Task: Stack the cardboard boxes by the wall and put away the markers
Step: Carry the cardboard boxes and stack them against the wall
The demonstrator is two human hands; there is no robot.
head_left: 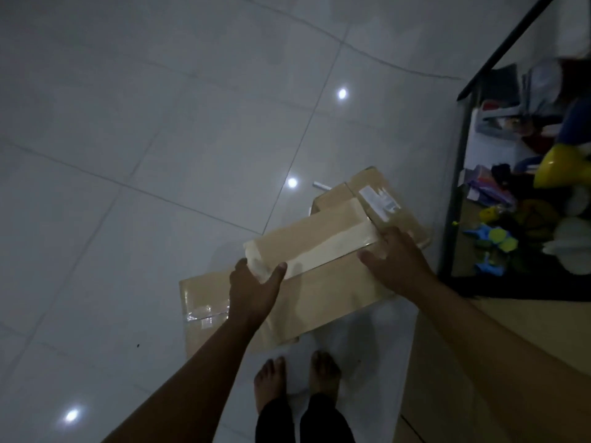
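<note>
A long brown cardboard box with pale tape [311, 243] is held between both my hands above the floor. My left hand [256, 290] grips its near-left end, thumb on top. My right hand [395, 259] holds its right end, fingers over the edge. Beneath it lie a larger flat cardboard box [323, 302] and a box with a white label [388, 204] farther back. A thin white stick, maybe a marker [321, 186], lies on the tiles behind the boxes.
White glossy floor tiles [160, 139] spread to the left and beyond. A black-framed shelf [454, 199] with toys and clutter stands at the right. A wooden surface [463, 362] is at lower right. My bare feet [297, 378] stand below the boxes.
</note>
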